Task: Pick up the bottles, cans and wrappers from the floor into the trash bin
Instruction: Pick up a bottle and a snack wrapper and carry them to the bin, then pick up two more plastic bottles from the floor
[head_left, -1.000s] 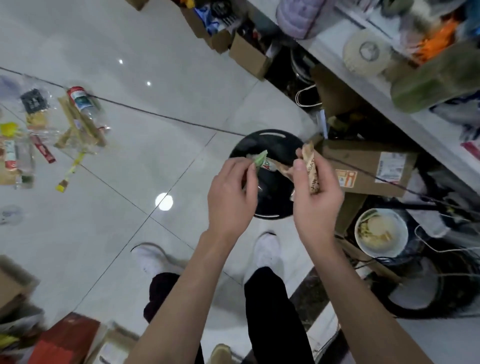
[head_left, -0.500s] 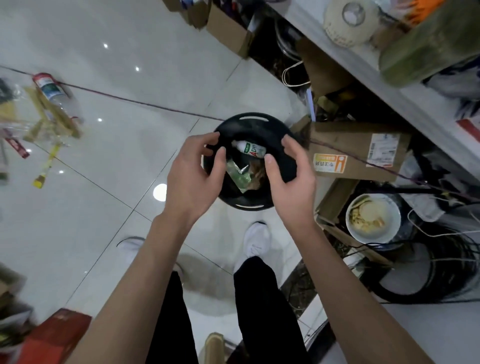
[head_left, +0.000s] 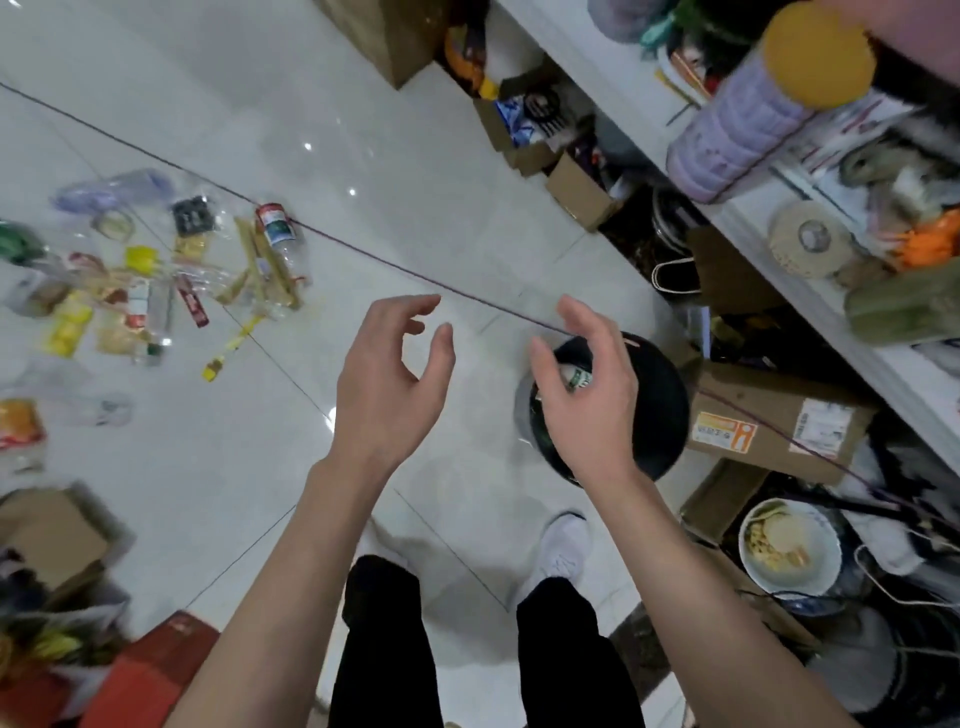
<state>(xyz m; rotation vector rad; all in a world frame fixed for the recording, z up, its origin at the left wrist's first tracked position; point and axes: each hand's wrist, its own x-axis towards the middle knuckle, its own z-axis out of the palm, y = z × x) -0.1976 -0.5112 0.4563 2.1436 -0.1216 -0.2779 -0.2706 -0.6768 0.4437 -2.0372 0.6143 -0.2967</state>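
A round black trash bin (head_left: 662, 415) stands on the tiled floor at centre right, and a white bottle with a green label (head_left: 576, 376) lies inside it. My right hand (head_left: 584, 395) hovers over the bin's left side, fingers apart and empty. My left hand (head_left: 392, 384) is raised over bare floor left of the bin, also open and empty. At the far left lies a litter pile: a clear bottle with a red cap (head_left: 278, 234), several wrappers (head_left: 189, 301), yellow packets (head_left: 67, 327) and a crushed clear bottle (head_left: 78, 405).
A shelf unit (head_left: 779, 244) loaded with clutter runs along the right. Cardboard boxes (head_left: 779, 421) and a bowl of food (head_left: 787, 551) sit beside the bin. A thin dark cord (head_left: 363, 254) crosses the floor. More boxes and a red object (head_left: 150, 675) are at lower left.
Both hands held a bottle and a wrapper over the bin, let them fall in, and have now lifted away empty. The view has swung left toward the litter pile.
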